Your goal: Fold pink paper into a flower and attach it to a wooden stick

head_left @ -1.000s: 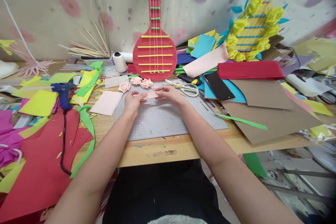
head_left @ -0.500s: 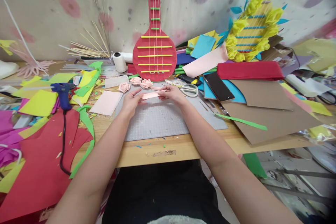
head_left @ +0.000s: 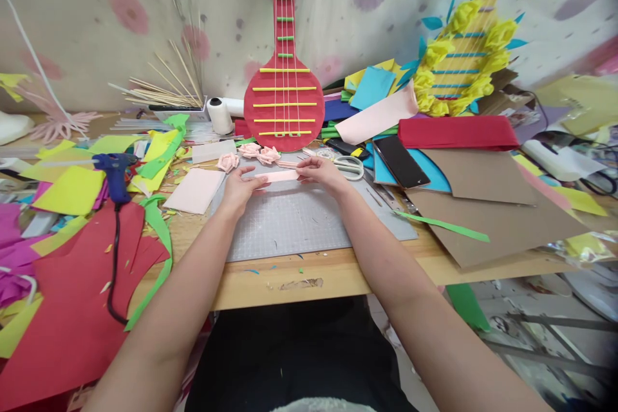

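Holds a pale pink strip [head_left: 282,176] over a grey mat [head_left: 290,225] on the desk [head_left: 270,297], pinched at its right end between thumb and fingertips of the right hand [head_left: 322,174], at its left by the loosely curled left hand [head_left: 239,190], just short of pink flowers [head_left: 268,155].

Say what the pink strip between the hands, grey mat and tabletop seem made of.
Pink strip: perhaps paper or foam, matte; thin, without shine. Grey mat: probably plastic, dull, with a printed grid. Tabletop: apparently wood, smooth; grain shows along its front.
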A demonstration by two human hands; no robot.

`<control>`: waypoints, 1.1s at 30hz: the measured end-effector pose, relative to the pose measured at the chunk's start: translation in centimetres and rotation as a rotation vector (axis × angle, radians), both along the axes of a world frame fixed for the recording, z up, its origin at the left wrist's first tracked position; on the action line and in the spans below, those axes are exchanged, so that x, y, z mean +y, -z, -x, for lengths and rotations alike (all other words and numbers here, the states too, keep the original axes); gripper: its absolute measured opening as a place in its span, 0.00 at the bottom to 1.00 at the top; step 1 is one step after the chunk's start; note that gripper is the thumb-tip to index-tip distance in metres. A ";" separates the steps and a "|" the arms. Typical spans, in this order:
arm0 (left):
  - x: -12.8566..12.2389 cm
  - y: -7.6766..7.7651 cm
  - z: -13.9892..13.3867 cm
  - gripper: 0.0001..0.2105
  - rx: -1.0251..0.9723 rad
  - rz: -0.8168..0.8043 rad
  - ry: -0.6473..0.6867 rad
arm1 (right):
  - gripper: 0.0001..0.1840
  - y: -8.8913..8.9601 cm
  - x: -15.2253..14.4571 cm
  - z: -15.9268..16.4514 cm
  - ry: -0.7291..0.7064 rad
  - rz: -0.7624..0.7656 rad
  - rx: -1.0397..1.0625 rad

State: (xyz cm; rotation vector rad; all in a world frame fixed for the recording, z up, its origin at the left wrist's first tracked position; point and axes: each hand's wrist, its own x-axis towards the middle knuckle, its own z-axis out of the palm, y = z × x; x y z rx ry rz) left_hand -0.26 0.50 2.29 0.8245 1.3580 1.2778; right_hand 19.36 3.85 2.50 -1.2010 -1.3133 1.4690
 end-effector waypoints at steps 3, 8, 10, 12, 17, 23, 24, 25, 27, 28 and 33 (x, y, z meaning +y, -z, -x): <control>-0.1 -0.2 0.0 0.24 -0.013 -0.027 0.015 | 0.08 0.0 0.4 -0.6 0.032 -0.017 -0.034; 0.4 -0.3 1.0 0.21 0.011 -0.130 -0.112 | 0.07 0.4 1.6 -2.1 0.357 -0.073 -0.095; 0.8 -0.1 2.1 0.18 0.082 -0.174 -0.199 | 0.07 0.9 2.2 -2.4 0.447 -0.041 -0.154; 1.2 0.1 3.4 0.17 0.202 -0.214 -0.258 | 0.06 1.7 2.6 -2.4 0.475 -0.032 -0.257; 1.0 -0.1 6.8 0.17 0.784 -0.193 -0.297 | 0.06 2.9 3.0 -1.8 0.446 -0.166 -0.563; 0.4 -0.9 10.3 0.10 1.181 0.022 -0.165 | 0.08 2.3 2.2 -1.7 0.503 -0.397 -0.782; 0.5 -0.9 10.8 0.10 1.191 0.043 -0.136 | 0.08 2.1 2.0 -1.7 0.503 -0.420 -0.789; 0.5 -0.9 11.3 0.10 1.200 0.066 -0.111 | 0.08 2.0 1.8 -1.6 0.495 -0.437 -0.790; 0.7 -0.7 12.1 0.11 1.250 0.135 -0.047 | 0.08 1.8 1.4 -1.4 0.467 -0.455 -0.779; 0.8 -0.6 12.3 0.13 1.281 0.165 -0.012 | 0.08 1.8 1.2 -1.3 0.456 -0.457 -0.774; 0.9 -0.3 12.6 0.14 1.324 0.199 0.043 | 0.08 2.2 0.4 -0.4 0.424 -0.462 -0.788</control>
